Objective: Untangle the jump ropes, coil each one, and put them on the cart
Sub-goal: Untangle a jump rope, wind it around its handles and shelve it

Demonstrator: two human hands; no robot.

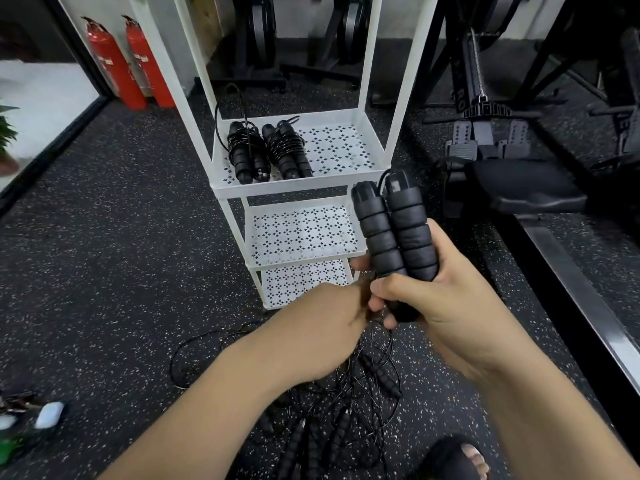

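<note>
Right grip [446, 299] curled round paired handles [394, 237] — upright, before cart [298, 187]; left grip [322, 327] at handle bases (blurred, closure unclear); two coiled ropes [266, 150] on upper tray [346, 147]; tangle [346, 403] on floor [104, 271].

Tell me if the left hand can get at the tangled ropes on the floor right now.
Probably yes. The tangled ropes lie on the floor below the left hand, with nothing between. That hand is at the base of the handles the right hand grips, so it would have to leave them.
</note>
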